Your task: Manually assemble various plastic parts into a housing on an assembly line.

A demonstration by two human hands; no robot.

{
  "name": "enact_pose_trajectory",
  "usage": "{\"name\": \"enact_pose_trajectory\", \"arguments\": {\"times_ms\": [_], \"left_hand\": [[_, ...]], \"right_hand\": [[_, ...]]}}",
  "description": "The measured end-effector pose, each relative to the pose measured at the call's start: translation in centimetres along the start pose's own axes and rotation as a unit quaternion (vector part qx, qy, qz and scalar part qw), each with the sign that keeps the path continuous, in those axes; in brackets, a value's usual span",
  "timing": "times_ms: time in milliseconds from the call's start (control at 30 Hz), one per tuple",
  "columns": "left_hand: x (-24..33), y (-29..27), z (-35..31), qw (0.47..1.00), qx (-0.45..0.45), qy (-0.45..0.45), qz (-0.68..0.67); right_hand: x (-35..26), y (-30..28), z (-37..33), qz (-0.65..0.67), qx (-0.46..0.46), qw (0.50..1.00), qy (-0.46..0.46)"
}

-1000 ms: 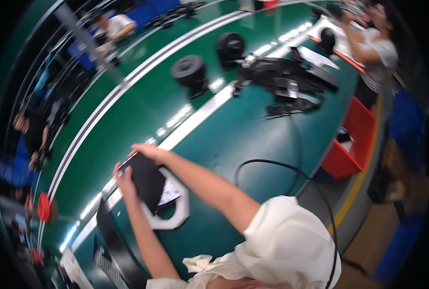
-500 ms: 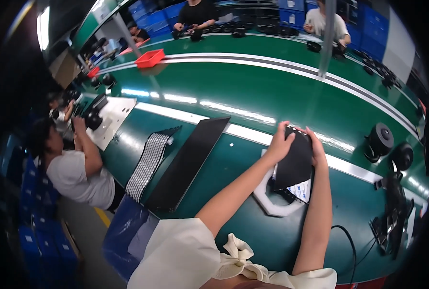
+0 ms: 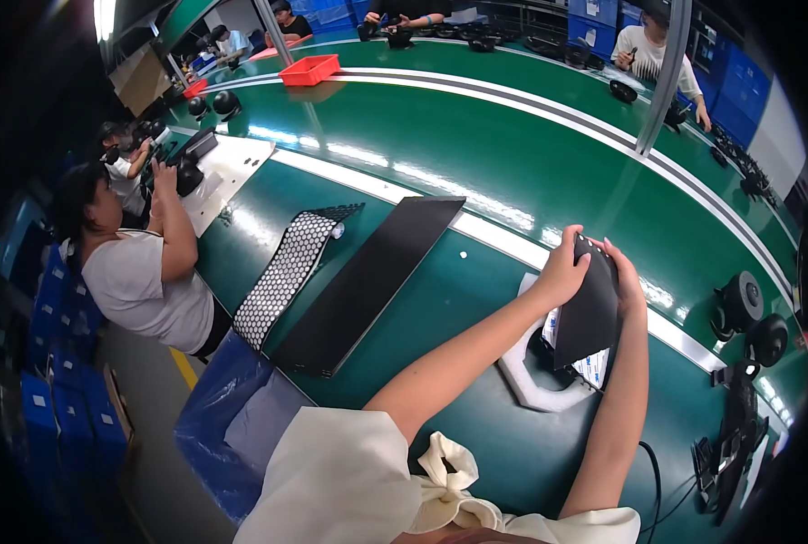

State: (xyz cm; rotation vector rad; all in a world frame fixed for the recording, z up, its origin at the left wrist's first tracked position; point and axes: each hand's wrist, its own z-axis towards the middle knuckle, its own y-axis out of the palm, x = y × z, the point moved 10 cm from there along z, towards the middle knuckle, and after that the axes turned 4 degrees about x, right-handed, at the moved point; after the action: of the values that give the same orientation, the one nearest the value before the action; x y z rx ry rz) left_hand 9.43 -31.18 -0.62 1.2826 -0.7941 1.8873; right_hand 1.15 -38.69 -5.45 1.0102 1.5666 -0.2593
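Observation:
Both my hands grip a flat black sheet (image 3: 588, 313) by its far end, thumbs toward me. My left hand (image 3: 562, 272) closes on its left far corner, and my right hand (image 3: 628, 283) wraps its right side, fingers partly hidden. Small pale spots show along the sheet's far edge. Beneath it lies a white foam ring (image 3: 523, 372) with angled sides, holding a dark part mostly covered by the sheet. White paper with blue print (image 3: 592, 368) shows below the sheet's near edge.
Left on the green bench lie long black panels (image 3: 377, 281) and a strip of white round dots (image 3: 281, 276). Black round devices (image 3: 741, 301) and dark parts with cables (image 3: 735, 435) sit at right. A co-worker (image 3: 154, 272) sits at left; a red tray (image 3: 309, 71) stands beyond.
The whole view has shifted a little. The black sheet is tilted more and looks narrower, and white paper now shows at its left side too. Both hands keep their hold.

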Motion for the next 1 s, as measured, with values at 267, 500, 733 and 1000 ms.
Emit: {"name": "enact_pose_trajectory", "arguments": {"times_ms": [267, 500, 733, 1000], "left_hand": [[-0.6, 0.0, 0.1, 1.000, -0.006, -0.009, -0.011], [-0.5, -0.6, 0.2, 1.000, 0.008, 0.003, -0.003], [-0.6, -0.1, 0.4, 1.000, 0.002, -0.009, -0.021], [-0.7, -0.1, 0.1, 0.999, -0.010, -0.036, -0.038]], "right_hand": [[0.5, -0.7, 0.1, -0.012, 0.020, 1.000, 0.004], [-0.2, 0.2, 0.0, -0.048, 0.026, 0.998, -0.019], [-0.3, -0.4, 0.2, -0.049, 0.037, 0.998, -0.017], [-0.2, -0.1, 0.0, -0.041, 0.033, 0.998, -0.016]]}}
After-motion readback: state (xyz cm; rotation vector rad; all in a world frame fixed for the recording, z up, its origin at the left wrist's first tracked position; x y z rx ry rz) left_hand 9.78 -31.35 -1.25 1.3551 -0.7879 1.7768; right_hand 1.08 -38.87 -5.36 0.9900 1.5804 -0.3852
